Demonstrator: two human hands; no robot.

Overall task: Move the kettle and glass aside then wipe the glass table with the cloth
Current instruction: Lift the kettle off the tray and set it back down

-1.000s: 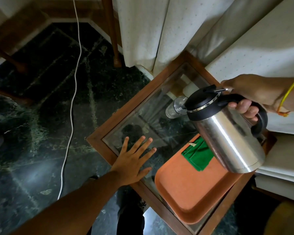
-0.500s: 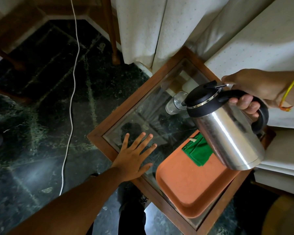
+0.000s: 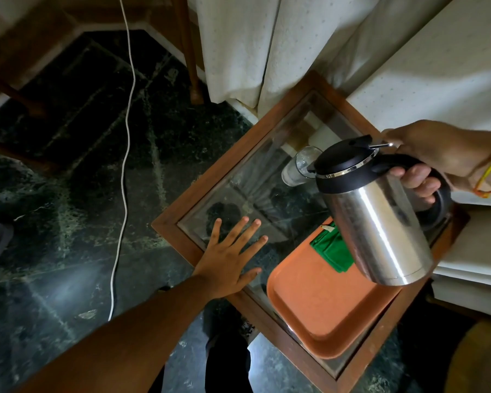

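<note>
Gripping the steel black-lidded kettle [image 3: 377, 222] aloft, right hand [image 3: 437, 163] fingers wrap its handle; left hand [image 3: 230, 259] rests splayed on the glass-topped wooden bench [image 3: 238, 177]. Clear glass [image 3: 298, 168] unmoved, green cloth [image 3: 330, 251] untouched, wiping remains.

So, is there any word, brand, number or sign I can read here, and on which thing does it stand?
None can be read.
Green cloth: a small pale tag at its corner, too small and blurred to read.
Kettle: no lettering shows on its steel body or black lid.
Orange tray: plain.
</note>
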